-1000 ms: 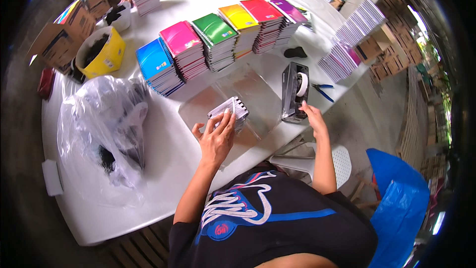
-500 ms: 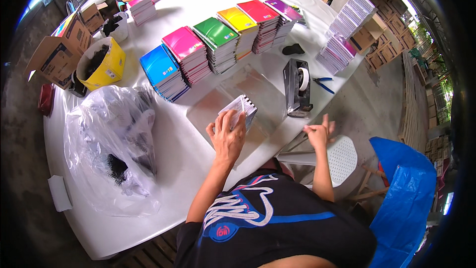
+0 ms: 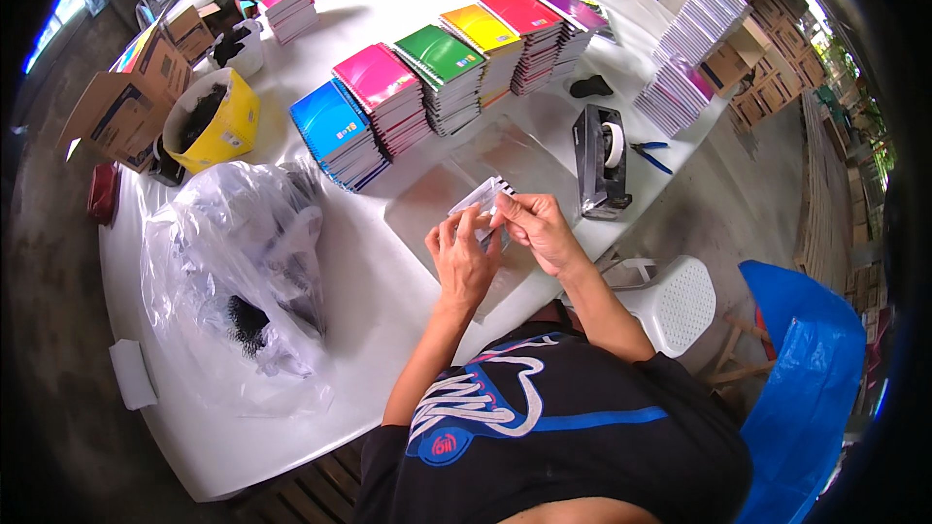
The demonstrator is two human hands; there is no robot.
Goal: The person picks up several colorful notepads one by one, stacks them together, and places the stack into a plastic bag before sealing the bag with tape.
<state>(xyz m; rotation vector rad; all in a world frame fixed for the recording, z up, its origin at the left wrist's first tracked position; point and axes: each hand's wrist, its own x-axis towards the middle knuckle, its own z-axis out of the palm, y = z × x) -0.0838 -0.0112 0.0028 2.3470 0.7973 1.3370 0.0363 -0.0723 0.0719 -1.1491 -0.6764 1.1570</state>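
The left hand (image 3: 466, 257) curls its fingers, half closed, over the near left side of a small bound bundle (image 3: 476, 196), holding it. The right hand (image 3: 540, 228) brings thumb and bent forefinger close together at the bundle's right end; whether they pinch anything there I cannot tell. Taking the bundle as the clock's centre, it sits over a clear flat sheet (image 3: 532, 157), whose near corner points to 6 o'clock, close to the edge of the white table (image 3: 359, 301). That edge slants up rightward past 4 o'clock, with a white stool (image 3: 677, 301) beyond it. A black tape dispenser (image 3: 604, 170) stands between 2 and 3, just beside the sheet and near the edge, with blue-handled pliers (image 3: 652, 157) further out. A row of coloured notebook stacks (image 3: 440, 58) walls off the far side from 10 round to 1, leaving a narrow strip before the sheet. Around 7 and 8 the tabletop opens widest, bounded at half past 8 by a translucent plastic bag (image 3: 233, 252); a yellow tub (image 3: 233, 131) stands towards 10.
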